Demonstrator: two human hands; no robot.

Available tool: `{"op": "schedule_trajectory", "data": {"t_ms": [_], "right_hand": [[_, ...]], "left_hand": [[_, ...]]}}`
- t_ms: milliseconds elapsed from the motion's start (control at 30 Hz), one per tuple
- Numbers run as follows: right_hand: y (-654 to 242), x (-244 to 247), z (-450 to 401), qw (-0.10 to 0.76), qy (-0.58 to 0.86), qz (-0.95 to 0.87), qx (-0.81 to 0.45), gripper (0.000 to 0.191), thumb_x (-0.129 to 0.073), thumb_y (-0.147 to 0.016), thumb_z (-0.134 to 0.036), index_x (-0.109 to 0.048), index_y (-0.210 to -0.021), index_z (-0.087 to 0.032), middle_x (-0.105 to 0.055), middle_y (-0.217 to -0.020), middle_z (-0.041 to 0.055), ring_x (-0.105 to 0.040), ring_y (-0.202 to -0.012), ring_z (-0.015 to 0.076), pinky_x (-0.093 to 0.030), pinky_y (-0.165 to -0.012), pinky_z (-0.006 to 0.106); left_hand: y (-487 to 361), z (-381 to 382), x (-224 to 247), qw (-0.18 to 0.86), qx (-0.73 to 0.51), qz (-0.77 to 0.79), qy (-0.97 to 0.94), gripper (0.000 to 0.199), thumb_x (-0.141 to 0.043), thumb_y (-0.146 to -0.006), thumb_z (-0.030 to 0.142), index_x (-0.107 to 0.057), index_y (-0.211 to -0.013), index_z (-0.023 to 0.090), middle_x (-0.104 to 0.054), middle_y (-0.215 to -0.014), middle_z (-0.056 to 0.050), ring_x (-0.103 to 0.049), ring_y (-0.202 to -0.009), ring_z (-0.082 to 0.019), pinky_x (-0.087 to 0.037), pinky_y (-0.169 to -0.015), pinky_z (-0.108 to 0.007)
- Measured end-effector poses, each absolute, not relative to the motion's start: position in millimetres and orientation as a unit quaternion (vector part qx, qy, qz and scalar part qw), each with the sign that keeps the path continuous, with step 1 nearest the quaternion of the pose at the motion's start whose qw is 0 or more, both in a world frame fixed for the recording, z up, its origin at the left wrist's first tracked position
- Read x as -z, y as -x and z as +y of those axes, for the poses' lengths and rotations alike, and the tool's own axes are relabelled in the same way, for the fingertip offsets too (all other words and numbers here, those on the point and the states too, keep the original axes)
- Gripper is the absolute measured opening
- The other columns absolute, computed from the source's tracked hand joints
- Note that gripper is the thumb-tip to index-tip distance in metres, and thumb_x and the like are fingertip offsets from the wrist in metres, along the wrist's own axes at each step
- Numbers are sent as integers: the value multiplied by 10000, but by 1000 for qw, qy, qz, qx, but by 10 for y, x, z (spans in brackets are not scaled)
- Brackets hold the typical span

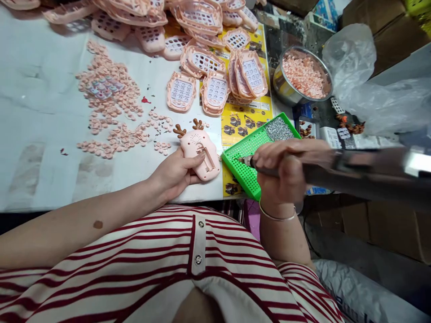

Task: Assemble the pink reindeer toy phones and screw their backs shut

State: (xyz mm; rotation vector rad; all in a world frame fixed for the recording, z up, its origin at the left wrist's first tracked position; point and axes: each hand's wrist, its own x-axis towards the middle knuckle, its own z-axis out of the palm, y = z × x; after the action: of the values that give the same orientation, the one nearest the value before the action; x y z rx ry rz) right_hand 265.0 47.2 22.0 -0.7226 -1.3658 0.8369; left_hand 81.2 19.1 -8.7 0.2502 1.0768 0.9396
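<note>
My left hand (177, 172) is wrapped round a pink toy phone case (206, 150) with brown antlers, its back up and the battery compartment uncovered. The thumb lies by that compartment. My right hand (281, 168) grips a dark electric screwdriver (350, 168), somewhat blurred, its tip pointing left over a green perforated tray (242, 177). A heap of small silver screws (279, 129) fills the tray's far corner. Whether a screw sits on the tip I cannot make out.
Pink case halves with keypads (215, 92) are stacked beyond my hands. Small pink parts (111, 98) lie heaped at left. A metal bowl (276, 83) of pink pieces stands behind the tray, beside clear plastic bags (353, 58).
</note>
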Motion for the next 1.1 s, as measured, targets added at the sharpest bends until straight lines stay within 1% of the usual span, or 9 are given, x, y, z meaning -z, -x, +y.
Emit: {"op": "schedule_trajectory", "data": {"t_ms": [33, 100, 267, 467, 633, 767, 833, 967, 1100], "right_hand": [[-2592, -303, 407, 671, 264, -597, -352, 235, -776, -806, -454, -601, -878, -315, -469, -542, -95, -510, -443, 108, -482, -444, 265], [-2475, -412, 274, 689, 204, -597, -358, 158, -752, -842, -357, -630, -924, -300, -477, -543, -95, -512, -426, 100, -502, -448, 258], [-2282, -328, 63, 626, 186, -637, -410, 189, -737, -846, -385, -619, -972, -306, -502, -564, -93, -531, -429, 109, -507, -443, 252], [-2235, -85, 62, 616, 191, -662, -381, 210, -717, -864, -373, -626, -1041, -305, -577, -639, -66, -587, -504, 126, -548, -517, 286], [-2250, -9, 63, 560, 255, -684, -393, 205, -741, -827, -400, -575, -904, -306, -587, -635, -55, -593, -520, 150, -547, -532, 319], [-2221, -20, 116, 522, 284, -687, -418, 367, -766, -776, -526, -486, -754, -290, -566, -579, -60, -551, -476, 146, -529, -493, 320], [-2188, -24, 162, 535, 248, -685, -427, 366, -741, -806, -524, -463, -751, -293, -527, -543, -77, -509, -438, 133, -493, -443, 295], [-2122, 11, 217, 595, 162, -662, -426, 254, -718, -858, -367, -478, -807, -301, -462, -524, -105, -467, -395, 112, -438, -387, 247], [-2113, -25, 186, 619, 170, -641, -421, 175, -712, -861, -310, -539, -847, -298, -475, -548, -99, -479, -402, 110, -465, -420, 254]], "left_hand": [[-816, 193, 92, 746, -435, 492, -112, 349, -727, -839, 131, -666, -1174, 207, -738, -1186, -113, -720, -1005, -253, -634, -836, -434], [-826, 195, 98, 741, -444, 491, -112, 344, -738, -826, 135, -670, -1156, 204, -744, -1155, -110, -717, -997, -258, -622, -856, -458], [-845, 189, 99, 733, -457, 488, -124, 293, -743, -792, 134, -661, -1068, 190, -752, -973, -83, -714, -890, -253, -613, -837, -476], [-853, 178, 106, 730, -468, 484, -121, 323, -724, -797, 130, -618, -1094, 204, -742, -974, -68, -711, -830, -228, -604, -752, -411], [-862, 173, 120, 727, -470, 485, -125, 374, -774, -757, 145, -610, -1086, 210, -727, -913, -41, -699, -762, -205, -590, -705, -367], [-866, 177, 156, 725, -476, 480, -130, 366, -800, -725, 164, -612, -1037, 202, -717, -854, -36, -688, -721, -204, -580, -691, -361], [-864, 181, 176, 726, -476, 478, -135, 342, -790, -729, 165, -611, -1018, 203, -712, -823, -31, -682, -696, -199, -576, -681, -354], [-857, 185, 179, 728, -471, 476, -145, 316, -745, -770, 148, -597, -1042, 210, -728, -851, -36, -694, -714, -203, -582, -665, -351], [-865, 179, 147, 728, -469, 478, -144, 315, -749, -775, 142, -602, -1044, 214, -735, -866, -38, -702, -734, -213, -608, -732, -435]]}}
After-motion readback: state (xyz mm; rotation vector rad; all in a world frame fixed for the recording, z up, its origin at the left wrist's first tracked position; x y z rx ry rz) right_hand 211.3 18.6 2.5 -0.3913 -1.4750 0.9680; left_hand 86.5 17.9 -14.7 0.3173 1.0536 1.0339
